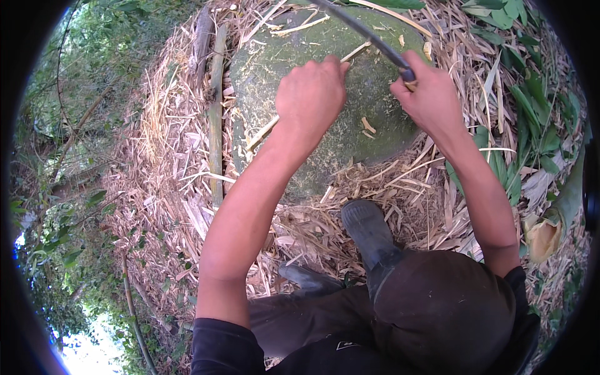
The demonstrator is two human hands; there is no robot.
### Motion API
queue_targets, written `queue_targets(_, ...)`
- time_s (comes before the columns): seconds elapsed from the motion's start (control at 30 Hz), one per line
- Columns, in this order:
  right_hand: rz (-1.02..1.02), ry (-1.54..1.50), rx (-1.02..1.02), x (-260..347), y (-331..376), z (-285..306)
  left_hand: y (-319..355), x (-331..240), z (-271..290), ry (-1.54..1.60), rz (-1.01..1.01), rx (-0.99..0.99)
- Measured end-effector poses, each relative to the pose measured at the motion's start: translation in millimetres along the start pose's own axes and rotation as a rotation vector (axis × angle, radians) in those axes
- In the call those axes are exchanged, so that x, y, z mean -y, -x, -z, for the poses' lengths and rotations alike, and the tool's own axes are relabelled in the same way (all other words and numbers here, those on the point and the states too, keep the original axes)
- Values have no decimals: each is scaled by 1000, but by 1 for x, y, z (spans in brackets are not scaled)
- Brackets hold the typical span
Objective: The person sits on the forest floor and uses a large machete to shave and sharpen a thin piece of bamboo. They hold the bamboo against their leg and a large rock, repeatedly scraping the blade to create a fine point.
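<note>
My left hand point(312, 92) is closed around a thin pale stick point(262, 133), which slants across a mossy green rock point(350, 134). One end of the stick sticks out beyond my fingers and the other passes behind my wrist. In my right hand point(431, 94), at the rock's right side, is a long knife point(369, 34) with a narrow dark blade. Its blade reaches up and left over the rock, past the top of the view; my fingers hide most of its grip. The blade passes near the stick's upper end; whether they touch I cannot tell. Pale shavings point(369, 127) lie on the rock.
Dry leaves and strips point(169, 169) cover the ground around the rock. A greenish pole point(216, 119) lies along its left side. My rubber boot point(369, 228) stands just below the rock. Green leaves point(534, 103) grow at right, and thick brush point(75, 125) fills the left.
</note>
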State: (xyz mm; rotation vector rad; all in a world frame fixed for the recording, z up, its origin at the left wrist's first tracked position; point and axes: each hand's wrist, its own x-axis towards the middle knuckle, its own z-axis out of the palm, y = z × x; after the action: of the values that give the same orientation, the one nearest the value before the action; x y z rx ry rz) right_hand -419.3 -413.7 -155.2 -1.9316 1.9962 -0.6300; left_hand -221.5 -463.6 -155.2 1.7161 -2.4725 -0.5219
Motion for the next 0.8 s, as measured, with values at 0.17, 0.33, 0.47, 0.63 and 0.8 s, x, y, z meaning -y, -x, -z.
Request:
queue_targets(0.17, -183, -53, 98, 0, -6, 7, -4, 8, -10, 23, -24, -44)
queue_targets(0.33, -153, -124, 24, 2, -1, 11, -15, 16, -13, -47, -56, -60)
queue_targets(0.47, -146, -72, 65, -8, 0, 5, -18, 8, -13, -96, -109, -130)
queue_targets(0.63, -142, -154, 42, -3, 3, 5, -18, 13, -13, -112, -94, -90)
queue_targets(0.8, -32, -132, -43, -2, 0, 2, -18, 10, -11, -82, -57, -21)
